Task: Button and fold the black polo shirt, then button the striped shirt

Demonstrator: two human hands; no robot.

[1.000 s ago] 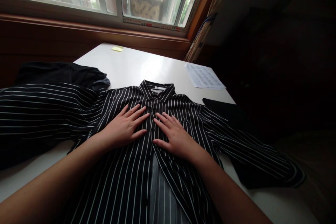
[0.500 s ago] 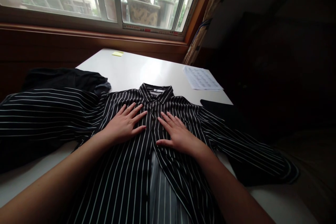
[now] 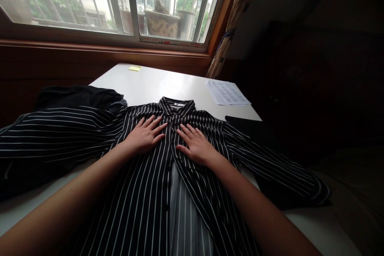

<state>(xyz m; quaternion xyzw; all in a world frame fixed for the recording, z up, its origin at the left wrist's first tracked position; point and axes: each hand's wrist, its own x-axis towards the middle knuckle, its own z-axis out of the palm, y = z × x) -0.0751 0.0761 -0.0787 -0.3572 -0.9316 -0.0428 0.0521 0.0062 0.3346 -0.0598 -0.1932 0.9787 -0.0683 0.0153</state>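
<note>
A black shirt with white stripes lies front side up, collar toward the window and sleeves spread to both sides. Its front gapes below the chest, showing the greyer inside of the back. My left hand rests flat on the left chest of the shirt, fingers spread. On the other side of the front opening, my right hand also lies flat with its fingers stretched out. Neither hand grips the cloth.
Under the shirt is a white table. Dark folded clothes lie at the left, and a dark flat item under the right sleeve. Printed sheets and a yellow sticky note lie toward the window.
The view has tilted up slightly. Both hands stay flat on the shirt's chest, the right one a little nearer the collar.
</note>
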